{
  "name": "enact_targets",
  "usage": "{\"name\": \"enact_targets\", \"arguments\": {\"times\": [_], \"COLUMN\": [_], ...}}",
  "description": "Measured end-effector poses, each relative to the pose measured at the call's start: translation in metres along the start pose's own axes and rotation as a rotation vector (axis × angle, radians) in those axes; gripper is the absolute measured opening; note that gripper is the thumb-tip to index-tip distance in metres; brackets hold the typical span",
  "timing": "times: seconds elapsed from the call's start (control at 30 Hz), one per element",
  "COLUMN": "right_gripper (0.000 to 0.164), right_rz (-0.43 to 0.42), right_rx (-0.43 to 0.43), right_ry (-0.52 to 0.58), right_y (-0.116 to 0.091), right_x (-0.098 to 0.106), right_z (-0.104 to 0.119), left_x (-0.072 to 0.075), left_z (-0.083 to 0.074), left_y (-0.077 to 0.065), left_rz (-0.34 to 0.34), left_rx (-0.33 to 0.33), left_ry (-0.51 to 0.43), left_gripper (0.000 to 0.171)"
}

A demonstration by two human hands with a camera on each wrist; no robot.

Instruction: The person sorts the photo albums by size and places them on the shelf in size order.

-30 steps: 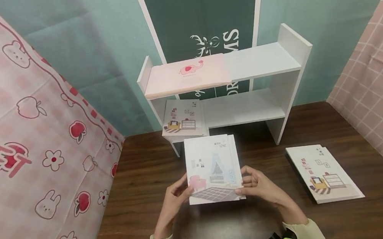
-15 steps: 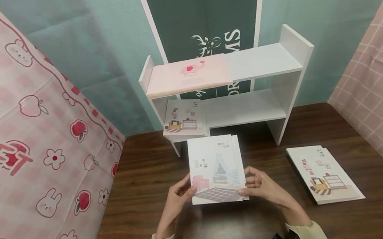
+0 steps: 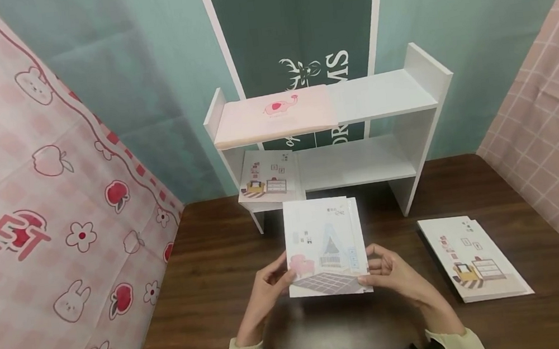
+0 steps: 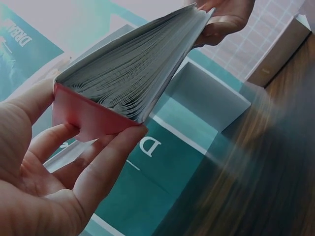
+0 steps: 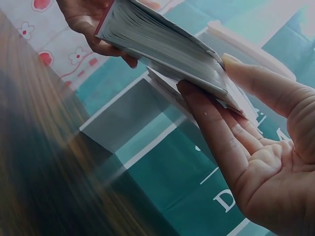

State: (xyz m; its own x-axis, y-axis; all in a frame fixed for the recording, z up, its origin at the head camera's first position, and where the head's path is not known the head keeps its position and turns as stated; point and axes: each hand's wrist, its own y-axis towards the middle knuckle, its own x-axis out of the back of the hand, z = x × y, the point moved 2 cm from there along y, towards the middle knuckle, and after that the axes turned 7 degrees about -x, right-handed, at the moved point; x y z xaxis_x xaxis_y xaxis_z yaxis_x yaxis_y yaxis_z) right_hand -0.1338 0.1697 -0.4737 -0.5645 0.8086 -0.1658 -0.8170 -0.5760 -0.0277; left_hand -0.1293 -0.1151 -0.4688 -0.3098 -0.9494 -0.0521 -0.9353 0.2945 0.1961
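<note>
Both hands hold a thick photo album (image 3: 324, 243) above the table, in front of the shelf. Its white cover shows a pink armchair, a crib and a tiled floor. My left hand (image 3: 267, 291) pinches the left edge, thumb on the cover; in the left wrist view its fingers curl under the pink-red spine (image 4: 91, 115). On the opposite edge, my right hand (image 3: 395, 275) has its thumb on top and fingers beneath. Many layered pages (image 5: 157, 44) show between the covers in the right wrist view.
A white two-tier shelf (image 3: 354, 161) stands behind. A pink elephant-print album (image 3: 274, 116) lies on its top, and a white album (image 3: 267, 178) on its lower left. Another white album (image 3: 485, 267) lies on the wooden table (image 3: 192, 318) at right.
The album and both hands have shifted slightly to the right in the head view, with the hold unchanged. The shelf and other albums sit slightly lower as the head view tilts.
</note>
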Motion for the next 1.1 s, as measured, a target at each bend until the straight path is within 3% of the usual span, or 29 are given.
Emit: {"name": "enact_targets", "arguments": {"times": [0.23,0.6,1.1], "right_gripper": [0.034,0.034,0.036], "right_rz": [0.002,-0.035,-0.098], "right_rx": [0.04,0.025,0.009], "right_ry": [0.033,0.029,-0.026], "right_y": [-0.005,-0.008,-0.006], "right_x": [0.004,0.012,0.021], "right_z": [0.0,0.003,0.01], "left_x": [-0.006,-0.014,-0.019], "left_z": [-0.002,-0.003,-0.005], "left_y": [0.006,0.015,0.031], "left_rz": [0.008,0.012,-0.012], "left_rx": [-0.025,0.007,-0.032], "left_ry": [0.014,-0.017,-0.003], "left_gripper": [0.049,0.05,0.048]}}
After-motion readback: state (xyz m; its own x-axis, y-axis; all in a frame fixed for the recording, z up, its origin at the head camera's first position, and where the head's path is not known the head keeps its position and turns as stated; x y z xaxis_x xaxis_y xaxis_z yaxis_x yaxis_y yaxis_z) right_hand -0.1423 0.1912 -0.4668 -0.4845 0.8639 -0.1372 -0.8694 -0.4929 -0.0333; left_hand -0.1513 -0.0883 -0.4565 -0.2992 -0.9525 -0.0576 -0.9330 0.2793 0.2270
